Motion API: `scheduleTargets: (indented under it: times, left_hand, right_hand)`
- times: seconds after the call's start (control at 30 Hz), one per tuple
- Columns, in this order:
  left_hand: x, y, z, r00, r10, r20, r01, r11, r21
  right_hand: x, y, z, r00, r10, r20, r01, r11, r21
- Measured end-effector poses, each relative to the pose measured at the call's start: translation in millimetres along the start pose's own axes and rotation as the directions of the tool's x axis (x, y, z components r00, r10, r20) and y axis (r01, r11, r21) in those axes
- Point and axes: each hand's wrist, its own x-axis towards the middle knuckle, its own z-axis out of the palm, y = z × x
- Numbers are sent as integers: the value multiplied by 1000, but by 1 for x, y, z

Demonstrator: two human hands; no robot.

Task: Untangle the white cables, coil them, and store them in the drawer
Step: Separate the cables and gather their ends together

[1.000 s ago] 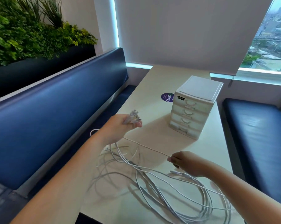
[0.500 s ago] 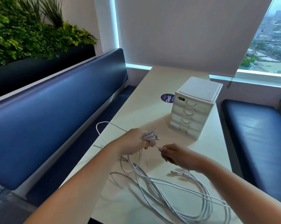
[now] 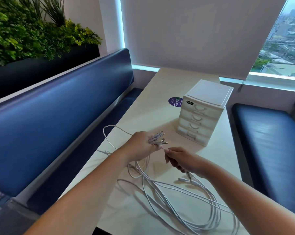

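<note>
The left hand [image 3: 141, 147] clasps the bundled connector ends [image 3: 157, 139], the right hand [image 3: 182, 160] pinches one strand [image 3: 163, 148] beside it; the white cables [image 3: 168, 192] lie looped on the worktop [image 3: 151, 102], so a hard pull may cinch crossings into knots.

A long, pale cream table [image 3: 160, 85] runs up the middle of the frame. A round purple sticker [image 3: 175, 102] with white letters lies flat on it, near the far end. A big, dark blue padded bench [image 3: 58, 107] fills the left side. Another dark blue seat [image 3: 270, 141] is on the right. Green leafy plants [image 3: 24, 34] grow in a dark box [image 3: 41, 68] at the upper left. A white window blind [image 3: 194, 31] hangs at the top. A window [image 3: 282, 39] at the upper right shows city buildings.
</note>
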Motion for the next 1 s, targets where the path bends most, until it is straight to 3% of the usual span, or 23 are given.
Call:
scheduleTargets:
  times: [0.27, 0.57, 0.77, 0.9, 1.0]
  left_hand:
    - [-6, -4, 5, 998, 5, -62, -3, 999, 36]
    - [-14, -7, 7, 994, 13, -109, -4, 996, 85]
    - [-17, -2, 13, 992, 90, -92, -82, 992, 93]
    - [-19, -5, 11, 990, 77, -116, -71, 996, 60]
    - [-22, -7, 8, 989, 55, -135, -56, 998, 2]
  right_hand:
    - [15, 1, 1, 999, 47, -3, -47, 992, -120]
    - [8, 4, 2, 996, 33, 82, -25, 996, -90]
    - [14, 11, -4, 996, 91, 13, -85, 960, -266]
    - [12, 15, -7, 995, 101, 7, -95, 953, -287]
    - [10, 21, -8, 994, 58, -89, -88, 916, -391]
